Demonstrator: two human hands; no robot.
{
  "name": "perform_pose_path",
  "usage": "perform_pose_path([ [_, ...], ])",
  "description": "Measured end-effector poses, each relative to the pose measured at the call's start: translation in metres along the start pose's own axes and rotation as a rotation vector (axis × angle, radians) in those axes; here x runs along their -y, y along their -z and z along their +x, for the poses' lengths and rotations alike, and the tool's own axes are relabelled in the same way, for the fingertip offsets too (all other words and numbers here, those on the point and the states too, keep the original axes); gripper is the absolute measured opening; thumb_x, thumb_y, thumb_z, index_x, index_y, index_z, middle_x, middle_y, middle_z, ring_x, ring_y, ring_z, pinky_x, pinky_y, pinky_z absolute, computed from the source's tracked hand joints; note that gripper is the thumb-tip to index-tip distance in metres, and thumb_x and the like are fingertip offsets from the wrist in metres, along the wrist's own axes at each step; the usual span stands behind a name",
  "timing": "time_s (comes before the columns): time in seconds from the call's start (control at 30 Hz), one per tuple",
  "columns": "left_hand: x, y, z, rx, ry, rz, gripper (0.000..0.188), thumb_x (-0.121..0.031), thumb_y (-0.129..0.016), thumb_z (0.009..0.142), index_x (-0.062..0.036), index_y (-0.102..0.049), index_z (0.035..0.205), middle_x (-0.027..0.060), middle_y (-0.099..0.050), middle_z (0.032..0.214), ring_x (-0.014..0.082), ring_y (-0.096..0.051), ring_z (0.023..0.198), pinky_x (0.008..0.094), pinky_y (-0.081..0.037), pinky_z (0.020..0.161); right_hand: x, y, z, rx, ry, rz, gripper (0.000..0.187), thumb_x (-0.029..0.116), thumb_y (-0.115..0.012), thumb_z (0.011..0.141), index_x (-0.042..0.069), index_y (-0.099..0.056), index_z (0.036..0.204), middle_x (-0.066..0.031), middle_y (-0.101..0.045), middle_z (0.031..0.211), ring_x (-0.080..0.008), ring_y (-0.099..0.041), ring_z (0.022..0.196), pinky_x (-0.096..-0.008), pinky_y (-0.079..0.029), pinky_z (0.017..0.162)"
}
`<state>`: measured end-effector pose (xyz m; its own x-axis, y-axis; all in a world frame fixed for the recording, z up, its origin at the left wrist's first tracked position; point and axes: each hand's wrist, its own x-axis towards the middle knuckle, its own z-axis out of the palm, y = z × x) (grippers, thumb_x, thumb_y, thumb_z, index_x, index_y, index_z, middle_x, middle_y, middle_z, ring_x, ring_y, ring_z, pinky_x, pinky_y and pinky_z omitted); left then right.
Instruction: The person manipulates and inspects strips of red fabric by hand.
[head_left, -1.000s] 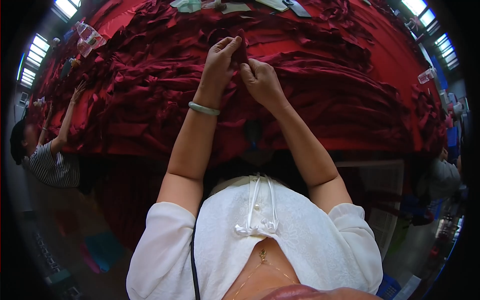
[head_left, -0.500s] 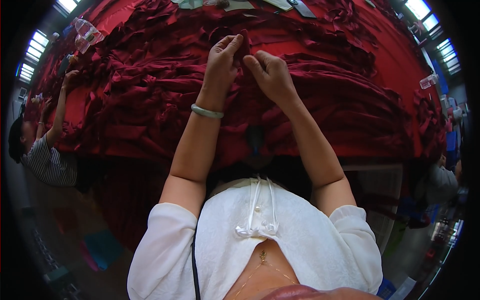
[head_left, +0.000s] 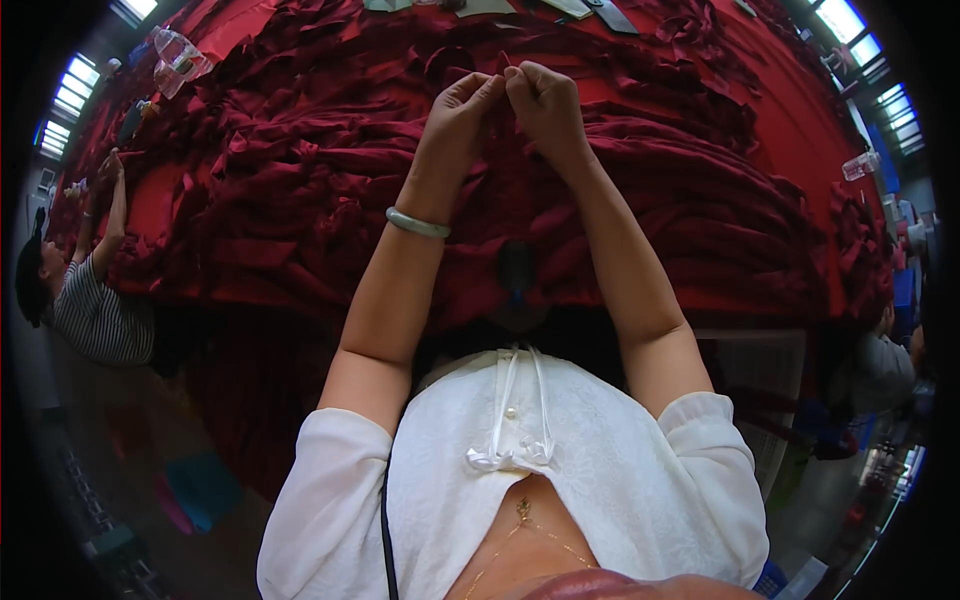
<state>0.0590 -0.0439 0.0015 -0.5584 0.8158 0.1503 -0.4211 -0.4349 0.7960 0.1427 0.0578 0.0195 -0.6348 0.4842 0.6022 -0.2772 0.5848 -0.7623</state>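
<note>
**Two close pinches above a spread of dark red fabric (head_left: 690, 210)**

We see two bare hands at the upper centre of the frame. The left hand (head_left: 450, 125) has its thumb and forefinger pressed narrowly together, and the right hand (head_left: 550, 110) is pinched just as tightly beside it. Between the two sets of fingertips we make out one small dark red cloth piece (head_left: 504, 61), mostly hidden; we cannot tell whether the tips touch each other.

We count one pale green bangle (head_left: 417, 223), on the left wrist. Loose folds of the fabric, too many for us to number, lie across one bright red table covering (head_left: 790, 110). There is at least one clear plastic bottle (head_left: 182, 52) at the upper left and one clear container (head_left: 860, 166) at the upper right. Two co-workers flank the frame: one in a striped shirt (head_left: 105, 315) at the left, one in a grey top (head_left: 880, 370) at the right.
</note>
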Motion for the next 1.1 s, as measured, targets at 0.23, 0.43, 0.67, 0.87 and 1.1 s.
perform_pose_path([
  [0.23, 0.005, -0.003, -0.015, -0.024, 0.072, -0.099, 0.008, -0.015, -0.057, 0.093, -0.0072, -0.059, 0.092, -0.0037, -0.06, 0.081, 0.0025, -0.054, 0.066, 0.0173, -0.044, 0.056, 0.006, 0.008, -0.008, 0.069, -0.074, -0.044, 0.036, 0.018, -0.058, 0.092, 0.004, -0.043, 0.062, 0.0061, -0.032, 0.055, -0.0021, -0.029, 0.054, -0.0252, -0.024, 0.044],
  [0.43, 0.002, -0.011, -0.004, -0.105, 0.05, -0.238, 0.01, -0.017, -0.056, 0.094, -0.008, -0.06, 0.092, -0.0016, -0.06, 0.084, 0.0062, -0.056, 0.072, 0.0208, -0.047, 0.061, -0.001, 0.007, 0.008, 0.068, -0.024, -0.081, 0.033, 0.019, -0.06, 0.091, 0.003, -0.047, 0.065, 0.0075, -0.038, 0.056, -0.0008, -0.033, 0.054, -0.0236, -0.027, 0.044],
  [0.67, 0.008, 0.0, 0.025, 0.052, 0.02, -0.303, 0.008, -0.016, -0.056, 0.093, -0.0094, -0.06, 0.092, 0.0006, -0.062, 0.081, 0.0102, -0.059, 0.07, 0.024, -0.049, 0.058, 0.007, 0.004, 0.014, 0.073, 0.088, -0.23, 0.027, 0.017, -0.057, 0.087, -0.001, -0.049, 0.069, -0.008, -0.044, 0.052, -0.0086, -0.04, 0.049, -0.0312, -0.033, 0.045],
  [0.87, 0.003, -0.006, 0.021, -0.004, 0.039, -0.254, 0.01, -0.015, -0.057, 0.092, -0.0068, -0.06, 0.089, 0.0014, -0.061, 0.079, 0.0111, -0.058, 0.068, 0.0248, -0.049, 0.059, 0.019, 0.002, -0.011, 0.026, 0.117, -0.342, 0.026, 0.019, -0.054, 0.087, 0.0, -0.05, 0.07, -0.0186, -0.05, 0.058, -0.0305, -0.054, 0.051, -0.0384, -0.038, 0.048],
  [1.1, 0.002, -0.008, 0.029, -0.016, -0.028, -0.233, 0.013, -0.013, -0.054, 0.094, -0.0047, -0.061, 0.088, 0.0038, -0.062, 0.08, 0.012, -0.059, 0.071, 0.0244, -0.05, 0.064, 0.021, 0.001, -0.011, 0.03, 0.109, -0.428, 0.026, 0.021, -0.055, 0.086, 0.002, -0.05, 0.069, -0.0193, -0.053, 0.062, -0.0359, -0.056, 0.058, -0.0427, -0.041, 0.051],
])
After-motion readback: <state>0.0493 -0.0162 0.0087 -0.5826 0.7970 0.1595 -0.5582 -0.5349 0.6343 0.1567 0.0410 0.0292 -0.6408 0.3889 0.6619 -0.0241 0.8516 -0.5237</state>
